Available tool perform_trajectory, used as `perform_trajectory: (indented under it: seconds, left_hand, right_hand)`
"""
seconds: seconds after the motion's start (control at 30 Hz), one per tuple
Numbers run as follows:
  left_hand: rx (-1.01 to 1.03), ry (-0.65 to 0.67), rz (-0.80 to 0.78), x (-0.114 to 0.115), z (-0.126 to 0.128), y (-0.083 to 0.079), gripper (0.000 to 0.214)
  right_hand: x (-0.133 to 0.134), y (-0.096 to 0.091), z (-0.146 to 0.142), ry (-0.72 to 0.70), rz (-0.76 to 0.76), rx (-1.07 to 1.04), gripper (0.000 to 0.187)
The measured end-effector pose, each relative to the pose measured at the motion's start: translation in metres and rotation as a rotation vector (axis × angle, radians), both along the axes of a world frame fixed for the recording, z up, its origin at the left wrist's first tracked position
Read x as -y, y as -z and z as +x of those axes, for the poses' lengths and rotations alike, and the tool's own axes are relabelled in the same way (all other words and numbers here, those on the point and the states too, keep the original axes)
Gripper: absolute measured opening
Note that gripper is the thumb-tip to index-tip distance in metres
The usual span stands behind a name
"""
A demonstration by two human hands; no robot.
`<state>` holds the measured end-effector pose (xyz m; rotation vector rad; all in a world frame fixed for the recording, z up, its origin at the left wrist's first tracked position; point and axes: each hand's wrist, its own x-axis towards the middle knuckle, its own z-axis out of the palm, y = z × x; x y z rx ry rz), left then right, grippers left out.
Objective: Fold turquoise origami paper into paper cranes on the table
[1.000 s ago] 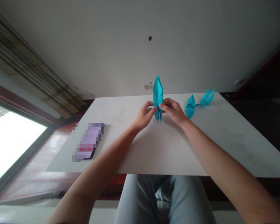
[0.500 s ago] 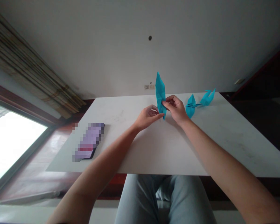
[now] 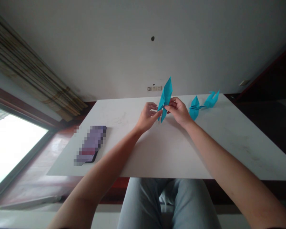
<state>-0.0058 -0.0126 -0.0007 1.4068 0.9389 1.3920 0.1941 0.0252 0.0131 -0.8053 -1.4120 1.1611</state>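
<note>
A folded piece of blue origami paper (image 3: 166, 91) is held upright over the table, its long point leaning up and to the right. Two narrow legs of the paper hang downward, split apart at the bottom. My left hand (image 3: 148, 117) pinches the lower left part, thumb in front and the other fingers behind, curled. My right hand (image 3: 180, 111) grips the paper's right side near the middle between thumb and fingers. Just right of that hand, a blue origami figure (image 3: 194, 108) with pointed flaps rests on the table, beside a blue paper crane (image 3: 212, 100).
The white table (image 3: 171, 152) spans the view in front of my legs. A phone (image 3: 91, 144) with a blurred screen lies at its left. Behind stands a grey wall with sockets (image 3: 154, 88); a curtain (image 3: 38, 66) and a window are on the left.
The folded paper has turned from nearly vertical to leaning right at the top, and its lower legs show more spread. My left hand has shifted slightly left.
</note>
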Motion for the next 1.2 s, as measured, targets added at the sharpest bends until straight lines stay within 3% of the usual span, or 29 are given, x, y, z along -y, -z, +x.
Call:
perform_trajectory:
  seconds: [0.13, 0.3, 0.53, 0.7, 1.2]
  left_hand:
    - [0.023, -0.036, 0.024, -0.002, 0.0, 0.0, 0.06]
    - [0.052, -0.069, 0.071, -0.004, 0.001, 0.0, 0.049]
    - [0.018, -0.012, 0.06, 0.0, -0.001, -0.006, 0.057]
    - [0.039, -0.005, 0.117, 0.001, 0.002, -0.012, 0.063]
    - [0.118, -0.019, 0.051, -0.002, -0.006, -0.013, 0.06]
  right_hand:
    - [0.003, 0.002, -0.002, -0.104, -0.006, 0.046, 0.058]
    - [0.005, 0.003, -0.002, -0.121, -0.024, 0.078, 0.056]
    - [0.005, 0.005, -0.001, 0.006, 0.029, 0.082, 0.066]
    - [0.008, 0.003, -0.003, 0.095, 0.093, 0.122, 0.049]
    - [0.014, -0.008, -0.005, -0.093, -0.021, 0.064, 0.068]
